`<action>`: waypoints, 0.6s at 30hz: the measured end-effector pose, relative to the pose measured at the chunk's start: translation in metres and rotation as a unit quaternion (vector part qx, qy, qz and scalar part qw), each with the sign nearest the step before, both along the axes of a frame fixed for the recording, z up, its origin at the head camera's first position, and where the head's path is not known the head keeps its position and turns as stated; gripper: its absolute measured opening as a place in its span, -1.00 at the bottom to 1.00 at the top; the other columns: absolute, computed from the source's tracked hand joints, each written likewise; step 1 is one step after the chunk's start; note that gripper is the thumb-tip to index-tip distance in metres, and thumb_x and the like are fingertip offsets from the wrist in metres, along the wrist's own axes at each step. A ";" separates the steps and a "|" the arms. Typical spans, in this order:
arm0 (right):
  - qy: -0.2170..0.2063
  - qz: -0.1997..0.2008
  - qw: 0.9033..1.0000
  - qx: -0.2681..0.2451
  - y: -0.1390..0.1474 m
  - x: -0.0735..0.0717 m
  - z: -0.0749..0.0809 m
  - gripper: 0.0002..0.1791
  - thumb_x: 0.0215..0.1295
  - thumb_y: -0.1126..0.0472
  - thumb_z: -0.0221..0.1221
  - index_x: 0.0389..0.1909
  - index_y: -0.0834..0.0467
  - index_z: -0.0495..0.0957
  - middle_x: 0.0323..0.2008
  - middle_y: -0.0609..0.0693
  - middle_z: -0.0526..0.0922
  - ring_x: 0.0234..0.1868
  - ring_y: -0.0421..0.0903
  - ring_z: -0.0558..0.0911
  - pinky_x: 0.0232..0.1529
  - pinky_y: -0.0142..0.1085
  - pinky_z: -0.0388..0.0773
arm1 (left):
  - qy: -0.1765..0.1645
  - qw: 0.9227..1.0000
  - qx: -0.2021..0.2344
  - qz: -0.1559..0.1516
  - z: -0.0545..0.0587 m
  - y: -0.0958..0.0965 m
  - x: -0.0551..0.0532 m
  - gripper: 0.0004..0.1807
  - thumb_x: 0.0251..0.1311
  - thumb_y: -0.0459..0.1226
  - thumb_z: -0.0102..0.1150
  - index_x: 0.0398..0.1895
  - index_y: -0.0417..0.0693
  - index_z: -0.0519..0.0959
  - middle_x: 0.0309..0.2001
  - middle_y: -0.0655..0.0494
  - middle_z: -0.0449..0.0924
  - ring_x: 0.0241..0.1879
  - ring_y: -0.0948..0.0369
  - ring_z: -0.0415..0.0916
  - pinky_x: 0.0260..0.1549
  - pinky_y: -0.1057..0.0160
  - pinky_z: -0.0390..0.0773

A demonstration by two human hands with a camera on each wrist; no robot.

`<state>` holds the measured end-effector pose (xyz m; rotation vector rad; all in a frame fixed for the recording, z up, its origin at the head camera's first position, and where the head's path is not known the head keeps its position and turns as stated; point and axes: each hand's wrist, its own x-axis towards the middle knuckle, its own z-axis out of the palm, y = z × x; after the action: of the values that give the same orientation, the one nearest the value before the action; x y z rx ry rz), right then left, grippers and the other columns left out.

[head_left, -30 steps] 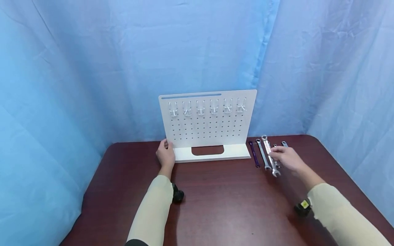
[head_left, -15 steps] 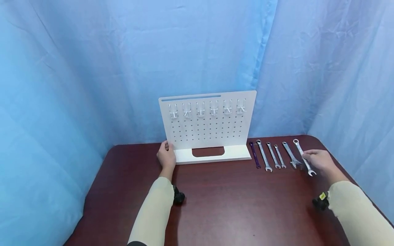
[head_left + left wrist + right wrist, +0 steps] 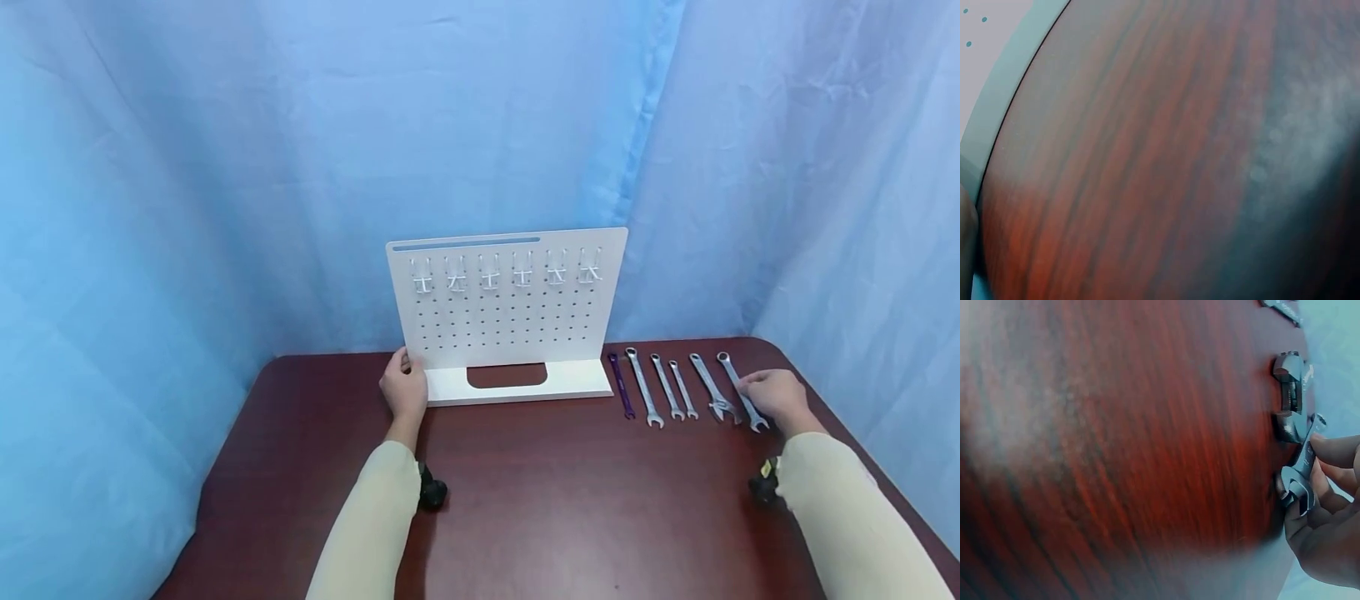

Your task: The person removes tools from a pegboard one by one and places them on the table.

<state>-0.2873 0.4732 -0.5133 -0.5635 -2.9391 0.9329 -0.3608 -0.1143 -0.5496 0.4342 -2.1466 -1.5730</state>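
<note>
My left hand grips the lower left edge of a white pegboard stand; only a sliver of a finger shows in the left wrist view. At the right end of a row of tools, my right hand pinches a silver combination wrench between thumb and fingers, low against the table. The right wrist view shows the wrench's open end pointing toward the camera. Just left of it lies an adjustable wrench, its jaws toward the front.
Several more wrenches lie side by side: a purple one nearest the stand, then a long silver wrench and two smaller ones. Clear hooks line the pegboard's upper part. Blue curtains hang behind the dark wooden table.
My right hand has carried the silver combination wrench from over the middle of the row to its right end, then down to the table. The left hand keeps its grip on the stand.
</note>
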 end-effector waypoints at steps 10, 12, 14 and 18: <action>0.014 -0.005 1.000 0.017 -0.020 0.003 0.002 -0.65 0.43 0.19 0.11 -0.16 0.46 0.62 -0.40 0.26 0.65 -0.39 0.13 0.59 -0.54 -0.21 0.47 | -0.014 1.000 0.024 0.010 0.000 -0.011 0.010 -0.63 0.43 -0.34 0.07 0.24 -0.19 0.57 0.14 -0.15 0.63 0.15 -0.01 0.56 0.16 -0.02 0.52; 0.007 -0.009 1.000 0.000 -0.024 0.003 0.002 -0.64 0.44 0.18 0.09 -0.12 0.46 0.61 -0.43 0.21 0.65 -0.41 0.10 0.59 -0.54 -0.20 0.49 | -0.012 1.000 0.023 0.006 0.003 -0.015 0.010 -0.62 0.42 -0.35 0.06 0.25 -0.20 0.56 0.16 -0.15 0.61 0.16 -0.01 0.54 0.18 -0.01 0.50; 0.004 -0.010 1.000 -0.012 -0.027 0.003 0.003 -0.61 0.45 0.15 0.08 -0.08 0.46 0.59 -0.39 0.23 0.65 -0.38 0.13 0.60 -0.49 -0.13 0.52 | -0.006 1.000 0.019 0.001 0.007 -0.019 0.010 -0.60 0.42 -0.36 0.04 0.28 -0.21 0.52 0.18 -0.16 0.59 0.19 -0.02 0.52 0.20 -0.01 0.48; 0.033 0.003 0.999 0.000 -0.035 0.001 0.010 -0.52 0.49 0.07 0.05 0.02 0.47 0.54 -0.14 0.40 0.61 -0.15 0.30 0.57 -0.27 0.07 0.54 | -0.004 0.999 -0.042 -0.019 0.015 -0.026 0.016 -0.57 0.42 -0.37 -0.02 0.33 -0.21 0.41 0.24 -0.14 0.46 0.25 -0.02 0.40 0.26 0.00 0.38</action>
<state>-0.2861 0.4377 -0.5030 -0.5143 -2.8841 0.9347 -0.3444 -0.1401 -0.5350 0.3756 -2.2304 -1.4962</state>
